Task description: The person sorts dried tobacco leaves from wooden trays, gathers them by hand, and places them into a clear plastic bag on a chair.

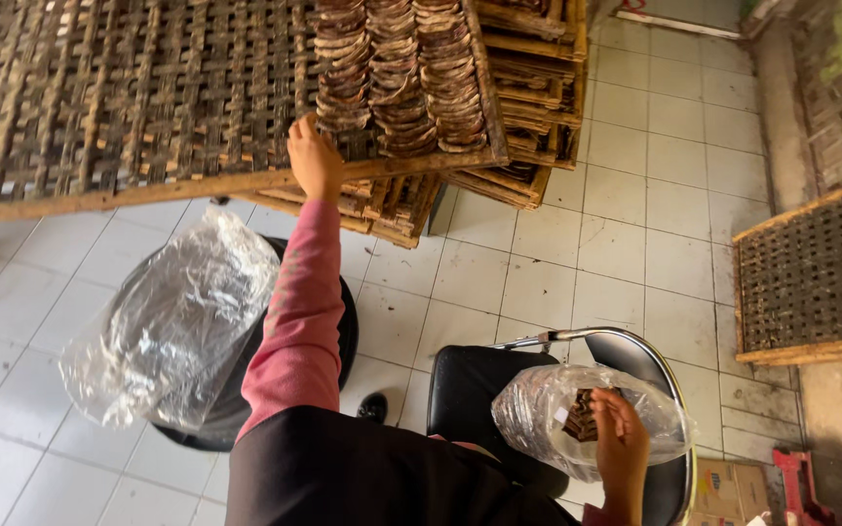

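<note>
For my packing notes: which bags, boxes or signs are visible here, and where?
Clear plastic bag: large, crinkled, on the black stool at left.
Small clear bag: on the black chair, holding brown pieces, right hand inside.
Cardboard box: brown, on the floor, bottom right.

Right hand (622,443) fingertips hidden inside plastic bag (538,414).

woven bamboo drying tray (148,107): tilted, wooden-framed, overhead at left | brown curved dried pieces (397,73): three overlapping rows along tray's right end | clear plastic bag (587,414): crumpled, partly filled with brown pieces, on black chair seat
</note>
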